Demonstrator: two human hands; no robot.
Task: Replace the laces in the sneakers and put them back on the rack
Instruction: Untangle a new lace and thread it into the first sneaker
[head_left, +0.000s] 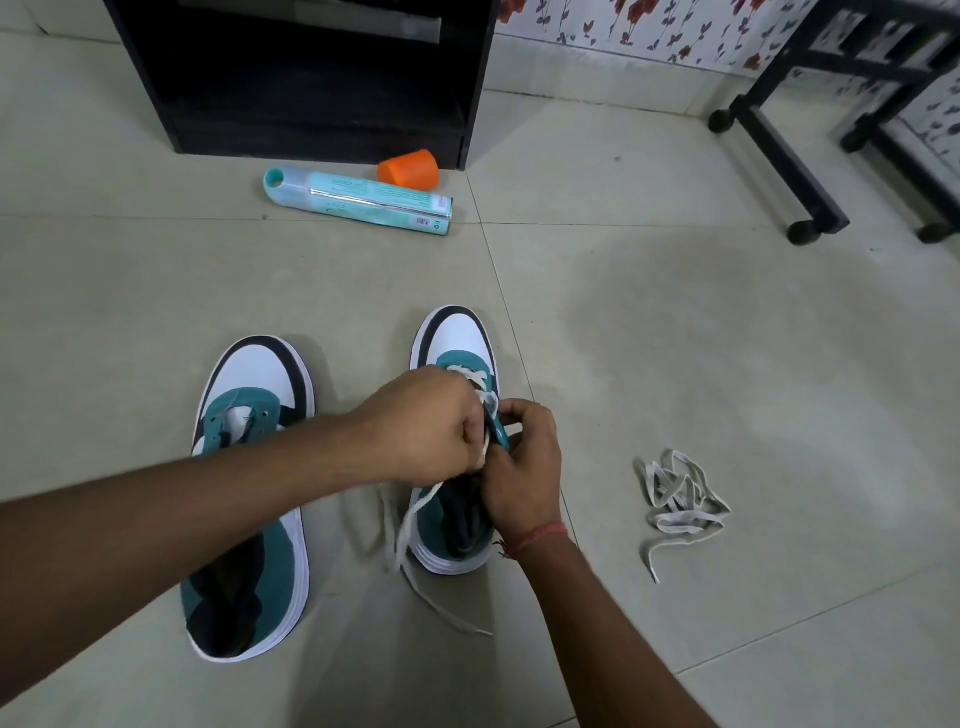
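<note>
While threading, both hands at right sneaker (457, 395) on floor: left hand (431, 421) pinching white lace (415, 514), right hand (524, 457) gripping eyelet flap. Risks: skipped eyelet, uneven ends, slipped lace.

A home: tiled floor (675, 338), floral wallpaper (649, 31), dark shoe rack (322, 78)

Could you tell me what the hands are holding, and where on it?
Both hands grip the right sneaker at its eyelet flap, pinching the white lace there.
</note>
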